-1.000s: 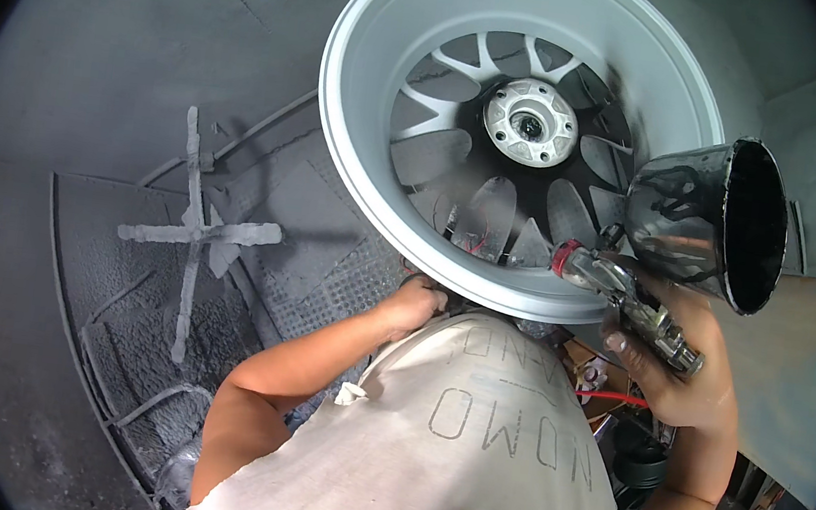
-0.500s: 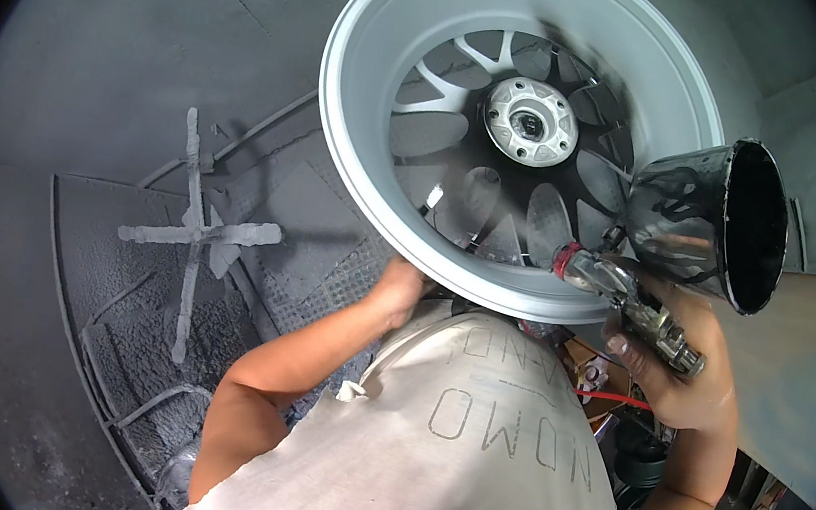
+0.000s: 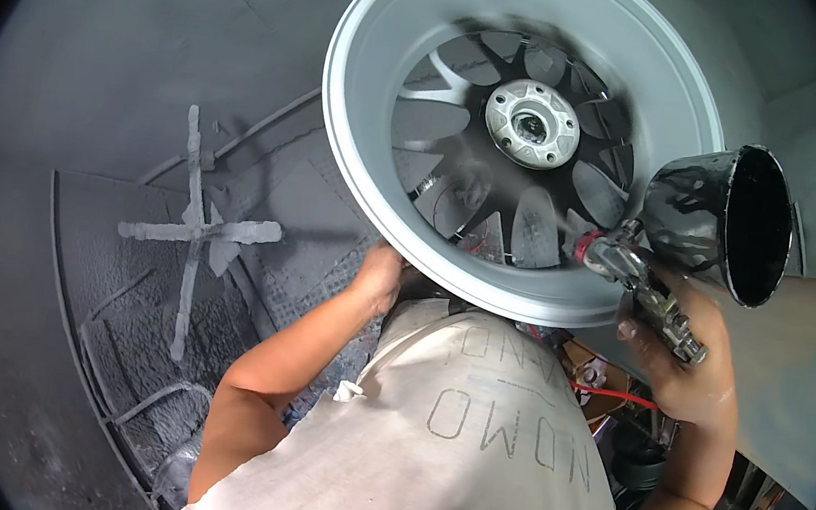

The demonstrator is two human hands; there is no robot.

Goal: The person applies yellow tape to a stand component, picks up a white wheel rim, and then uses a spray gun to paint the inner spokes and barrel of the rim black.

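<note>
The right hand (image 3: 676, 378) grasps the spray gun (image 3: 661, 310) in its fingers by the grey wheel (image 3: 374, 70), long axis slanting, nozzle (image 3: 586, 246) up-left, cup (image 3: 685, 208) black-streaked. The left hand (image 3: 381, 277) hides its grip.

Right hand (image 3: 681, 359) gripping spray gun (image 3: 632, 269), wheel (image 3: 529, 150)

Dim surroundings, black fisheye rim

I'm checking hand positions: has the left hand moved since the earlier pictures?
Yes: the left hand has moved leftward, closer to the grey cross-shaped stand.
</note>
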